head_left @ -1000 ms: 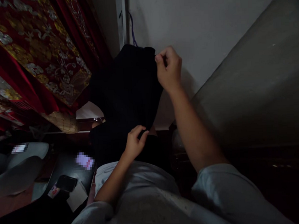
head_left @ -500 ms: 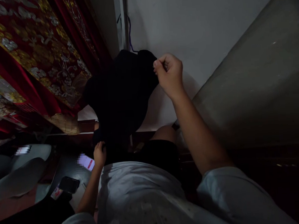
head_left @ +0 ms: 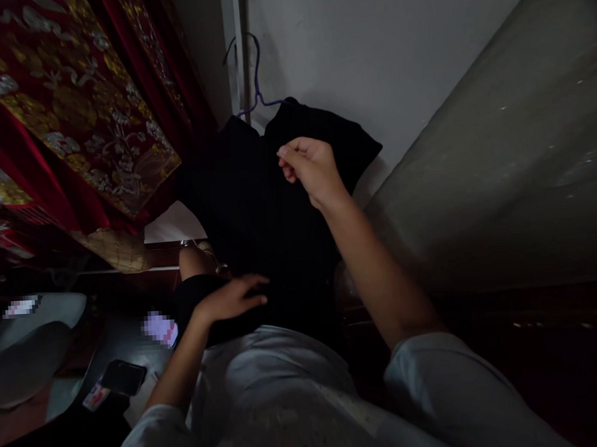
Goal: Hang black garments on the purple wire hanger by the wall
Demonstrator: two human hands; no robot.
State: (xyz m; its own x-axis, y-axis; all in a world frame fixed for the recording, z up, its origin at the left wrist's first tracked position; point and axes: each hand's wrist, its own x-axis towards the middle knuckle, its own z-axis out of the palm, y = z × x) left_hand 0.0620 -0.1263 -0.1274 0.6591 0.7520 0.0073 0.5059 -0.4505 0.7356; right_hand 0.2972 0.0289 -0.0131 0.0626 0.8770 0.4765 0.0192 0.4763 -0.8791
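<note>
A black garment (head_left: 257,199) hangs in front of me on a purple hanger (head_left: 256,85) against the white wall. My right hand (head_left: 310,169) is raised at the garment's upper part, fingers pinched on the dark cloth near the collar. My left hand (head_left: 232,297) lies low on the garment's lower part with the fingers stretched out flat on the cloth. The hem of the garment is lost in the dark above my lap.
A red and gold embroidered cloth (head_left: 72,108) hangs at the left. A dark phone (head_left: 121,376) lies on a low dark surface at lower left, beside a grey cushion (head_left: 29,338). A grey slanted surface (head_left: 500,159) fills the right.
The garment has spread out and the purple hanger hook now shows. My right hand moved left and down onto the collar area. My left hand let go and lies flat on the lower cloth.
</note>
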